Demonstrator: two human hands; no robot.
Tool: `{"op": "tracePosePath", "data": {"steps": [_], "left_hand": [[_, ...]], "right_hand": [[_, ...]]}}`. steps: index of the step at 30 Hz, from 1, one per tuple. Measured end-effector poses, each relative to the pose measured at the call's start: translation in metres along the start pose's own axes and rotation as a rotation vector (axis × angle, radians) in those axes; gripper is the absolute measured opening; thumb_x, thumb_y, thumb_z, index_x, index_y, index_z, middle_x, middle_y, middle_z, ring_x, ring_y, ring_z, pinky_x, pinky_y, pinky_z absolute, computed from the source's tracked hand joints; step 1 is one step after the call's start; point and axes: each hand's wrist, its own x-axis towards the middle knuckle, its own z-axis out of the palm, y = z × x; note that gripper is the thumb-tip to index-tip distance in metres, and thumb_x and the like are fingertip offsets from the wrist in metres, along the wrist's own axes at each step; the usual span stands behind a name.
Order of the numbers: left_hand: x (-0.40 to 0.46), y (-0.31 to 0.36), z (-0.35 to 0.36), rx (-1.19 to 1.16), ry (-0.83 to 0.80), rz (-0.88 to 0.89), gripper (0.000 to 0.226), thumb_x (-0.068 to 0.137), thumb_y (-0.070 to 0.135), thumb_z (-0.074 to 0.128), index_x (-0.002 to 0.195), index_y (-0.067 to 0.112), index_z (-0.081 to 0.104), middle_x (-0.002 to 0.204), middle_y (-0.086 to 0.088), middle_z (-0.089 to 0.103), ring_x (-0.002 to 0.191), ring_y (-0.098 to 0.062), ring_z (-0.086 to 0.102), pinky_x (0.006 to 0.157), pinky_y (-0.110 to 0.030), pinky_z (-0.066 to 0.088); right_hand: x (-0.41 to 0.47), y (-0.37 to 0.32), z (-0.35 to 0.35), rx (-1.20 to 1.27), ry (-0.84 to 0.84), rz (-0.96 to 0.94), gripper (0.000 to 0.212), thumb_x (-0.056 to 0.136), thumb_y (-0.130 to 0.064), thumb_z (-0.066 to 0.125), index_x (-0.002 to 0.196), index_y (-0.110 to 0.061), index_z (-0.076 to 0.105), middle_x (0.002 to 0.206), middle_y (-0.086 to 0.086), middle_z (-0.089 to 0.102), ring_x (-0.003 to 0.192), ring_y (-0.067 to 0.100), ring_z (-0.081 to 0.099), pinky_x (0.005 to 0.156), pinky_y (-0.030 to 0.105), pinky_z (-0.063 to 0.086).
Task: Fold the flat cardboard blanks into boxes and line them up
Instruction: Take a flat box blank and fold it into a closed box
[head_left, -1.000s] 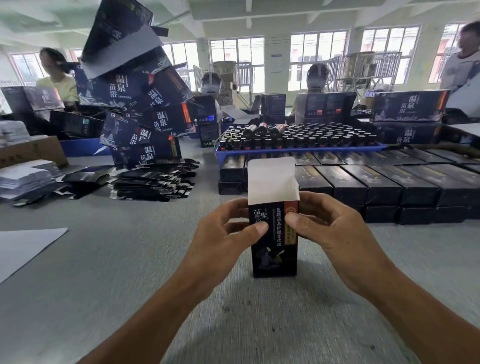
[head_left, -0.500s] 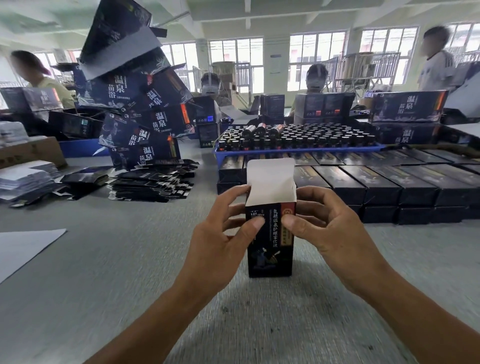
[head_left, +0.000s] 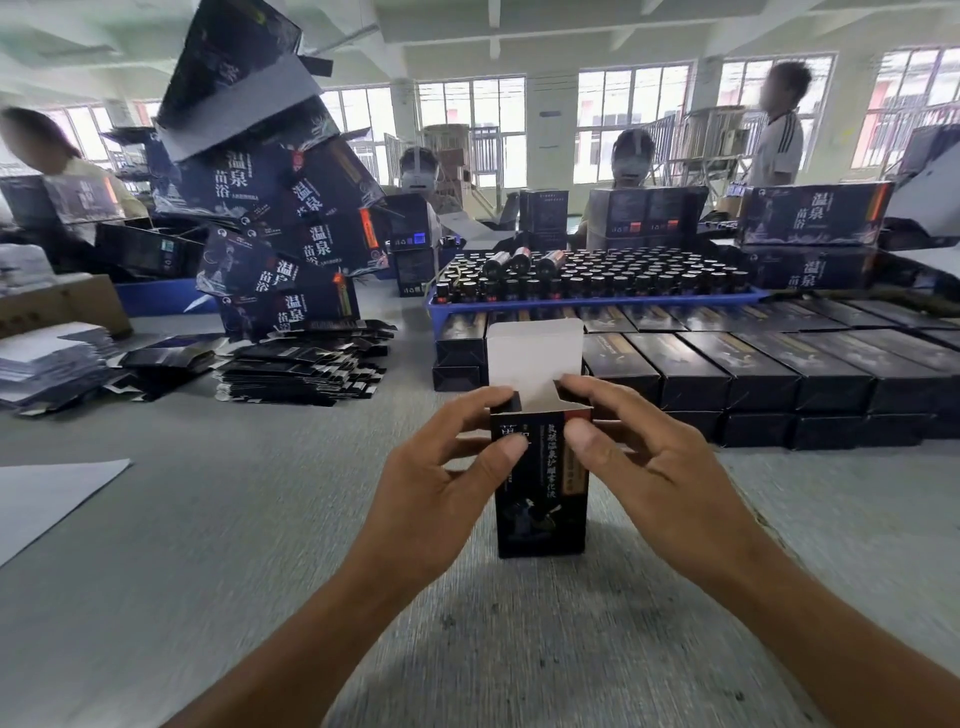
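- Box (head_left: 540, 483) stands upright on the grey table (head_left: 208, 545), right in front of me, bottom end down, top end not yet closed.
- White top flap (head_left: 535, 353) sticks straight up from the rear wall; the tuck tab is uncreased as far as I can tell.
- Left hand (head_left: 441, 483) grips the box's upper left corner: thumb on the front panel, index finger curled over the small side flap.
- Right hand (head_left: 649, 467) mirrors it: thumb pressing the front panel near the top, fingers hooked over the right side flap and pushing it inward.
- Both hands are closed round the box, neither is free.
- Handling, my read: thin printed card, very light, empty, so it will tip or skid on this tabletop if I push sideways. Glossy print looks a bit slick under the thumbs.
- Walls will buckle under a hard squeeze. I'd hold near the corners and creases, where the card is stiffest, not mid-panel.
- Next, as I judge it: side flaps folded flat, then the white flap bent over and its tab tucked behind the front wall.
- Finished boxes (head_left: 779, 379) lie in rows just beyond, in front of the blue tray (head_left: 597, 304) of bottles; this one belongs with them.
- Flat blanks (head_left: 301, 369) are stacked at far left, well apart from the hands.
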Motion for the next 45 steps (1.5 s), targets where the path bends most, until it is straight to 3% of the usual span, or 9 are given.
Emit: {"op": "tracePosePath", "data": {"steps": [4,11,15,18,21,31,37,42,45], "left_hand": [[0.001,0.003,0.001,-0.012,0.062,0.040,0.028,0.090,0.045,0.058,0.116,0.041,0.066,0.129,0.014,0.064,0.115,-0.007,0.064,0.087,-0.023,0.057],[-0.001,0.010,0.001,0.005,0.082,0.100,0.030,0.091,0.043,0.056,0.114,0.029,0.068,0.124,0.022,0.063,0.113,-0.003,0.065,0.085,-0.017,0.054],[0.000,0.011,0.002,-0.010,0.082,0.095,0.028,0.091,0.040,0.057,0.115,0.028,0.067,0.124,0.020,0.064,0.112,-0.005,0.066,0.087,-0.019,0.055],[0.000,0.011,0.002,-0.001,0.085,0.098,0.027,0.093,0.035,0.057,0.116,0.025,0.067,0.125,0.017,0.065,0.112,-0.007,0.067,0.088,-0.023,0.057],[0.000,0.011,0.001,0.022,0.081,0.100,0.029,0.094,0.035,0.057,0.119,0.024,0.067,0.125,0.017,0.065,0.114,-0.008,0.066,0.090,-0.025,0.057],[-0.005,0.020,0.004,-0.125,0.074,0.050,0.028,0.093,0.034,0.060,0.120,0.031,0.067,0.129,0.007,0.068,0.115,-0.006,0.066,0.084,-0.018,0.055],[-0.003,0.018,0.008,-0.122,0.180,0.061,0.024,0.088,0.037,0.063,0.108,0.024,0.065,0.122,0.015,0.070,0.104,-0.008,0.071,0.084,-0.025,0.058],[-0.005,0.019,0.007,-0.045,0.159,0.104,0.040,0.090,0.040,0.058,0.131,0.038,0.056,0.125,0.018,0.067,0.111,-0.001,0.066,0.083,-0.013,0.053],[-0.006,0.016,0.007,0.009,0.154,0.136,0.033,0.094,0.034,0.056,0.126,0.034,0.065,0.123,0.012,0.069,0.112,-0.006,0.067,0.080,-0.014,0.054]], "right_hand": [[0.001,-0.003,-0.001,0.042,0.012,0.006,0.034,0.091,-0.052,0.049,0.122,-0.049,0.064,0.122,-0.030,0.064,0.116,-0.009,0.058,0.090,0.004,0.044],[0.000,-0.008,0.001,0.152,0.102,-0.052,0.026,0.095,-0.006,0.063,0.100,-0.031,0.069,0.120,-0.032,0.064,0.110,-0.007,0.063,0.081,0.006,0.049],[0.001,-0.008,-0.001,0.169,0.111,-0.038,0.036,0.094,-0.010,0.065,0.115,-0.039,0.060,0.119,-0.022,0.069,0.112,-0.001,0.064,0.082,0.009,0.051],[0.000,-0.011,-0.001,0.153,0.098,-0.047,0.036,0.092,-0.027,0.066,0.122,-0.047,0.062,0.122,-0.023,0.067,0.116,-0.002,0.062,0.086,0.009,0.050],[-0.001,-0.015,0.001,0.146,0.126,-0.068,0.031,0.086,-0.042,0.062,0.116,-0.037,0.068,0.114,-0.022,0.071,0.111,-0.002,0.065,0.083,0.008,0.050],[0.000,-0.008,0.001,0.175,0.175,-0.044,0.026,0.091,-0.013,0.068,0.109,-0.031,0.073,0.111,-0.018,0.073,0.107,0.004,0.068,0.088,0.015,0.053],[0.000,-0.009,0.001,0.200,0.168,-0.036,0.025,0.093,-0.009,0.066,0.106,-0.029,0.073,0.115,-0.016,0.072,0.109,0.006,0.068,0.090,0.018,0.055],[-0.001,-0.009,0.002,0.158,0.162,-0.047,0.025,0.093,-0.012,0.065,0.104,-0.032,0.073,0.117,-0.019,0.071,0.111,0.005,0.067,0.094,0.019,0.053],[-0.002,-0.008,0.002,0.148,0.153,-0.053,0.027,0.094,-0.011,0.064,0.101,-0.035,0.074,0.118,-0.020,0.070,0.112,0.004,0.066,0.094,0.018,0.052]]}}
